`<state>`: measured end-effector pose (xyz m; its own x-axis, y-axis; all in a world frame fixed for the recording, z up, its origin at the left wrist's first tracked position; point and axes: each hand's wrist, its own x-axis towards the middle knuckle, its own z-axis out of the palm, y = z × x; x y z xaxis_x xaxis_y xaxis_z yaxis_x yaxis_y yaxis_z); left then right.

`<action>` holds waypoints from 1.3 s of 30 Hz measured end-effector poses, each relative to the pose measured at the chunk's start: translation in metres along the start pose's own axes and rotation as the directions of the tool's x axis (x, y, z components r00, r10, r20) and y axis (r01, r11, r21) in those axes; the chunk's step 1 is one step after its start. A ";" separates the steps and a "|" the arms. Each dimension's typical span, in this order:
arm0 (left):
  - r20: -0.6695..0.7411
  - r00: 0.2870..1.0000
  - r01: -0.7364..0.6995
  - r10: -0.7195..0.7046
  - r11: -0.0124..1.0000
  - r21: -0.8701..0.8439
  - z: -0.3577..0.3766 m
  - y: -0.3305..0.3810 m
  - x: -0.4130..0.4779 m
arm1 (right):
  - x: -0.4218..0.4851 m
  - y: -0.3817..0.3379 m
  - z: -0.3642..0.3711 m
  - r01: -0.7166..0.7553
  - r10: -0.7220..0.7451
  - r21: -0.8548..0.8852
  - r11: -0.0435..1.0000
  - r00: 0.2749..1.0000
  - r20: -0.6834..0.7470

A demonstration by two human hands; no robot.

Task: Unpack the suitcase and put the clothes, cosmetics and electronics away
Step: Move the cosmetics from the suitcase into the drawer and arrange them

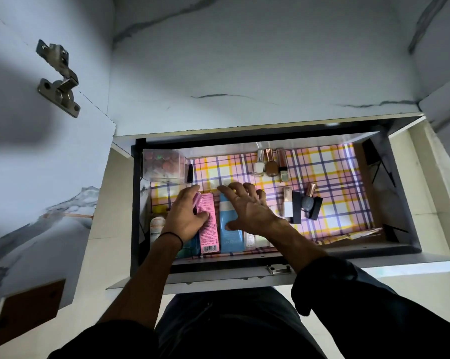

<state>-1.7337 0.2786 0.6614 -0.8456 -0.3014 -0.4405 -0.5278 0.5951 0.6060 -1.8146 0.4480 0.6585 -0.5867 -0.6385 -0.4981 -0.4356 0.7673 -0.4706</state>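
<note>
my left hand point(185, 216) grips the pink box point(208, 226); my right hand point(247, 207) lies spread on the blue box point(229, 230). lots of makeup is in the drawer point(335, 182) already. i see no clothes here.

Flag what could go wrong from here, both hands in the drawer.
1. The left hand grips the pink box, packed tight beside the blue box; wedging it in could crush neighbours.
2. The right hand is spread over the blue box, wrist close to the small bottles; a sideways sweep might topple them.
3. The plaid liner is rucked at front right; sliding items could snag.
</note>
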 end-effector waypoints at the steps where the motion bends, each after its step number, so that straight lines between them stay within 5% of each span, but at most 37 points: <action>1: -0.046 0.999 0.027 -0.029 0.999 -0.047 0.000 0.001 0.001 | -0.002 0.000 -0.001 -0.009 0.010 0.025 1.000 0.999 -0.043; 4: -0.105 0.987 0.079 -0.118 0.944 -0.319 -0.004 0.005 0.000 | -0.008 0.002 -0.004 -0.032 0.073 0.174 0.984 0.970 -0.233; 8: -0.035 0.972 0.144 -0.233 0.705 -0.695 -0.009 0.017 -0.003 | -0.012 0.008 -0.001 0.045 0.186 0.450 0.892 0.870 -0.456; 11: 0.059 0.980 0.160 -0.188 0.586 -0.794 -0.009 0.027 -0.005 | -0.012 0.000 -0.009 0.084 0.275 0.706 0.703 0.884 -0.379; 16: -0.007 0.997 0.059 -0.082 0.775 -0.629 -0.006 0.032 -0.003 | 0.000 -0.011 -0.019 0.083 0.238 0.791 0.606 0.930 -0.281; 23: -0.011 0.998 0.044 -0.064 0.792 -0.609 -0.010 0.031 0.002 | 0.009 -0.006 -0.028 0.113 0.149 0.788 0.606 0.956 -0.251; 28: 0.011 1.000 0.025 -0.023 0.788 -0.615 -0.007 0.032 0.004 | 0.009 0.003 -0.032 0.125 0.246 0.889 0.441 0.936 -0.253; 33: -0.020 0.999 0.018 -0.031 0.880 -0.474 0.002 0.049 0.020 | 0.012 0.012 -0.040 0.144 0.264 0.898 0.416 0.926 -0.270; 39: -0.157 0.976 0.079 -0.150 0.918 -0.388 0.020 0.068 0.060 | 0.007 0.029 -0.049 0.105 0.449 0.914 0.392 0.845 -0.290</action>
<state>-1.8189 0.3157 0.6630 -0.7587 -0.5007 -0.4167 -0.5821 0.2340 0.7788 -1.8644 0.4687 0.6768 -0.8894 -0.1777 -0.4211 0.3914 0.1799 -0.9025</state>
